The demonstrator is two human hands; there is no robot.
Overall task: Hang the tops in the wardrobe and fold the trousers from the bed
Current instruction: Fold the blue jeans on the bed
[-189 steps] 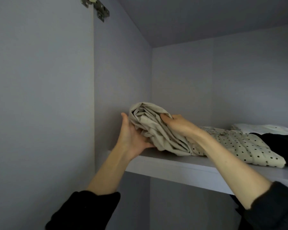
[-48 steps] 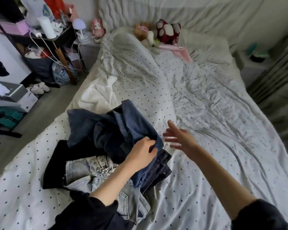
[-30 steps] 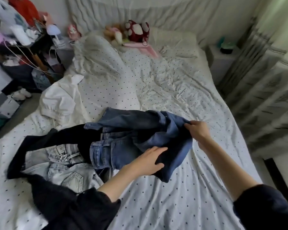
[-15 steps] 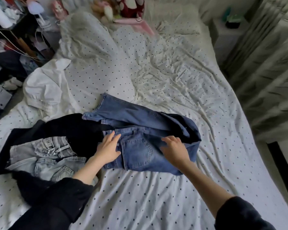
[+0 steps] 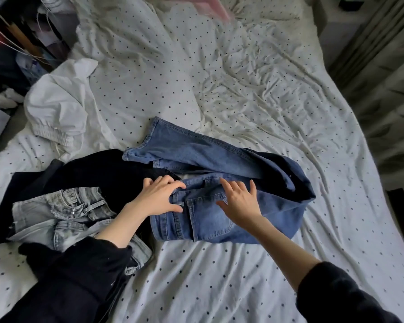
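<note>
Nearest me, both dark sleeves reach out over the dotted bed sheet (image 5: 210, 276). My left hand (image 5: 158, 198) lies flat with its grip spread apart on the waistband edge of the blue jeans (image 5: 219, 206); my right hand (image 5: 241, 201) presses beside it on the back pocket, fingers likewise splayed, clamping nothing. The jeans lie folded over on the bed, legs doubled back toward the left. Just left of them I see grey jeans (image 5: 63, 213) crumpled on a black garment (image 5: 98, 176), which touches the blue pair's leg hems. Farther off, a white top (image 5: 58, 108) sits bunched near the bed's left edge. Beyond the edge I can make out cluttered shelves (image 5: 16, 40), too blurred to tell their contents.
</note>
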